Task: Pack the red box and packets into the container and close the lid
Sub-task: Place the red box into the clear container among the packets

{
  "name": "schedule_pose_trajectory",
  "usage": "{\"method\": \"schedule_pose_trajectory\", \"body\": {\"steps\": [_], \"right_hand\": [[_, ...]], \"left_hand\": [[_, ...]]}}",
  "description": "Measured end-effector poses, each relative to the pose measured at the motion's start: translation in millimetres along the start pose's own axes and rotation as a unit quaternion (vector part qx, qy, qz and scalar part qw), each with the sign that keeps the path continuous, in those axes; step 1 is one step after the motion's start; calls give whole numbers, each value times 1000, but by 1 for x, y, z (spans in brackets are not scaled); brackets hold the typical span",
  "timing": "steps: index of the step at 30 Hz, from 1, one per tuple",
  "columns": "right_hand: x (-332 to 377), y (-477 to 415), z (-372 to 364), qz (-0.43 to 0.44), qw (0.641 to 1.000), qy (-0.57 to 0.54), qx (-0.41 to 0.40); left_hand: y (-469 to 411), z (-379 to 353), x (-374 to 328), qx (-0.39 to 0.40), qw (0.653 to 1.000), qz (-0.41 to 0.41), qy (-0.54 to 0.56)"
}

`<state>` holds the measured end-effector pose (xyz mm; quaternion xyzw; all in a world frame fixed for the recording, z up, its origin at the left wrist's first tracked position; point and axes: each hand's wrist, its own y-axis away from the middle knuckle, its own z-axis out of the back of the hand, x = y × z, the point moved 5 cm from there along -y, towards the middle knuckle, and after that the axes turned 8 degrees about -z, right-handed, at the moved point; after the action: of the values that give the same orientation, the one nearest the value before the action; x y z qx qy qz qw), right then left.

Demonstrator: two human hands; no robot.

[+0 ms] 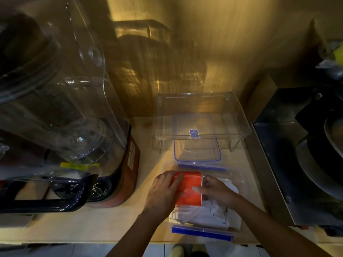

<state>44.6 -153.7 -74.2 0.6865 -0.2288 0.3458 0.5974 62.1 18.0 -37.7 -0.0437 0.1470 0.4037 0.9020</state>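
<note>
Both hands are on the red box [189,188], which sits inside the clear container [239,179] at its left side, on the table [104,225] close to the near edge. The left hand [163,191] lies flat over the box's left face, fingers spread and curled onto its top. The right hand [215,190] comes in from the other side, with the thumb laid across the box's top and the fingers tucked down between the box and the white packets [209,212] that fill the container's right half. So the box is pinched between two partly closed hands, both forearms reaching up from the bottom of the view, wrists fairly straight.

To seat the box well, I'd press it down evenly and slide it hard against the left wall, keeping the right fingers holding the packets clear so none get trapped underneath. It needs to sit below the rim, or the lid will not seal.

The lid [197,145], clear with a blue seal, lies just behind the container, half under a clear acrylic stand [239,115]. The blue latches [202,232] at the near and far edges hang open.
</note>
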Motion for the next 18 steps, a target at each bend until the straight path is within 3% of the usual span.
{"method": "schedule_pose_trajectory", "body": {"steps": [6, 10, 15, 18], "right_hand": [[0, -5, 2, 4, 991, 92, -98], [-3, -3, 2, 2, 979, 161, -128], [-5, 10, -2, 28, 970, 232, -68], [1, 21, 2, 53, 915, 395, -63]], "left_hand": [[1, -11, -4, 59, 996, -42, -58], [0, -10, -3, 42, 997, -39, -60], [2, -12, -5, 56, 996, -35, -67], [3, -14, -4, 58, 996, -29, -63]]}}
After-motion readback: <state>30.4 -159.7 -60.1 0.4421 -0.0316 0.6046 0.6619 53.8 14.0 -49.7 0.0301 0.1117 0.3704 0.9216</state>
